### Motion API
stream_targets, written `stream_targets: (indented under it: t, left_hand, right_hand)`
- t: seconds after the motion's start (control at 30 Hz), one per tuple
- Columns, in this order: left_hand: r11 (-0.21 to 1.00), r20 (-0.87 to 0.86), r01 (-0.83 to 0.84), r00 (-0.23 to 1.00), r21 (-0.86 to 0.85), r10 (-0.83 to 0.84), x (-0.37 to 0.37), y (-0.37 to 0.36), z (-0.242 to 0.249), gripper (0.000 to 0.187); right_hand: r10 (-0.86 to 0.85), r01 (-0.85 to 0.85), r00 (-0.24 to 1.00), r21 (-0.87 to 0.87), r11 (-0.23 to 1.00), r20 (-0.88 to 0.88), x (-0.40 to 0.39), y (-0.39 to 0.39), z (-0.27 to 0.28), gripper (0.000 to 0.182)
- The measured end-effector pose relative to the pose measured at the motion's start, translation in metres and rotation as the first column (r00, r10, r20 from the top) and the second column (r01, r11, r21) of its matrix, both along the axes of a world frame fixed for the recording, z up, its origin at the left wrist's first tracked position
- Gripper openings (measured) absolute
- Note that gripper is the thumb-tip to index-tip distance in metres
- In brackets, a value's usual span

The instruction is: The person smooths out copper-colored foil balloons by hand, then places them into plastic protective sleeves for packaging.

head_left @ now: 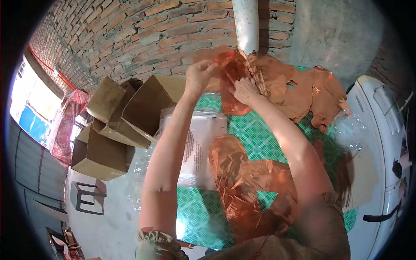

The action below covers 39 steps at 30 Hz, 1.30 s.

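My left hand [200,77] is closed at the upper middle, its fingertips pinching the edge of a thin, see-through red-orange film [236,102]. Just to its right, my right hand [247,90] touches the same film with bent fingers; what its fingertips grip is hard to make out. The film hangs over a green checked tablecloth [253,136]. Beyond my right hand spreads a crumpled copper-coloured sheet [294,93] with ragged edges. Nearer my body lies another shiny copper-coloured sheet [238,186], creased and with an opening in it.
Clear plastic packets with printed text [197,147] lie beside my left forearm. Open cardboard boxes [106,151] stand at the left, above a small grey stool [89,198]. A white pipe [246,26] runs down the brick wall [173,30]. A white appliance [372,112] stands at the right.
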<state>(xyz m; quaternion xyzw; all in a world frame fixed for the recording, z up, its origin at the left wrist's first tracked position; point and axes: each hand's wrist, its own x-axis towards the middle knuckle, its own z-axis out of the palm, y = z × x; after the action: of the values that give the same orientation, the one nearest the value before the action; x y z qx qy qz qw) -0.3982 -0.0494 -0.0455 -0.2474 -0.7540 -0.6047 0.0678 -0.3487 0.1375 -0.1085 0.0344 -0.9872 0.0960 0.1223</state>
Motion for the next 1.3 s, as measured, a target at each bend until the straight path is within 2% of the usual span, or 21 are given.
stream_targets:
  t: [0.03,0.07,0.13,0.17,0.27,0.4,0.53,0.63,0.73,0.83,0.93,1.03,1.13,1.23,1.3]
  left_hand:
    - [1.000,0.013,0.002,1.000,0.022,-0.003,0.002,0.004,-0.010,0.028]
    - [0.999,0.028,0.004,1.000,0.043,-0.006,0.003,0.007,-0.019,0.028]
    - [0.999,0.066,0.010,0.998,-0.043,-0.008,0.010,0.010,-0.027,0.021]
    - [0.998,0.064,0.001,0.998,-0.066,0.004,0.013,0.013,-0.031,0.021]
    - [0.991,0.067,-0.021,0.997,-0.130,0.030,0.030,0.019,-0.037,0.020]
    - [0.980,0.087,-0.042,0.994,-0.195,0.060,0.050,0.020,-0.027,0.021]
    - [0.979,0.052,-0.088,0.994,-0.184,0.099,0.037,0.016,-0.042,0.022]
    - [0.998,0.080,-0.044,0.996,-0.037,0.046,0.027,0.014,-0.051,0.021]
    - [0.994,0.143,-0.085,0.985,-0.069,0.094,0.035,0.014,-0.042,0.022]
    - [0.993,0.179,-0.112,0.977,-0.044,0.118,0.051,0.017,-0.029,0.026]
    - [0.988,0.062,-0.143,0.987,-0.057,0.146,0.042,0.019,-0.040,0.027]
    - [0.991,0.085,-0.123,0.989,0.044,0.119,0.050,0.026,-0.036,0.027]
    - [0.993,0.069,-0.112,0.991,-0.021,0.113,0.048,0.030,-0.036,0.019]
    - [0.988,-0.019,0.005,1.000,0.151,-0.002,0.027,0.033,-0.055,0.019]
    - [0.981,-0.017,0.027,1.000,0.191,-0.024,0.019,0.036,-0.055,0.017]
  right_hand:
    - [-0.021,0.021,0.995,-0.008,1.000,-0.101,0.001,0.004,-0.006,0.054]
    - [0.024,-0.051,0.962,-0.093,0.994,-0.270,0.006,0.012,-0.014,0.051]
    - [0.066,-0.233,0.807,-0.213,0.949,-0.587,0.031,0.024,-0.013,0.047]
    - [0.019,-0.225,0.773,-0.245,0.943,-0.635,0.044,0.027,-0.010,0.039]
    - [0.108,-0.293,0.662,-0.124,0.948,-0.742,0.087,0.025,0.021,0.039]
    - [0.244,-0.215,0.681,0.130,0.968,-0.691,0.088,0.028,0.017,0.035]
    - [0.364,-0.311,0.723,0.195,0.930,-0.587,0.086,0.037,-0.002,0.023]
    - [0.392,-0.348,0.718,0.192,0.918,-0.575,0.087,0.035,-0.009,0.019]
    - [0.451,-0.369,0.670,0.261,0.892,-0.590,0.085,0.034,-0.016,0.018]
    - [0.481,-0.446,0.770,0.184,0.876,-0.420,0.086,0.038,-0.020,0.016]
    - [0.305,-0.308,0.951,-0.135,0.942,-0.042,0.086,0.031,0.001,0.021]
    - [0.258,-0.302,0.941,-0.206,0.931,-0.218,0.067,0.022,-0.006,0.027]
    - [0.271,-0.285,0.941,-0.043,0.958,-0.204,0.047,0.018,-0.017,0.035]
    - [0.244,-0.219,0.925,0.114,0.969,-0.293,0.032,0.010,-0.026,0.038]
    - [0.184,-0.150,0.941,0.138,0.979,-0.283,0.024,0.004,-0.031,0.042]
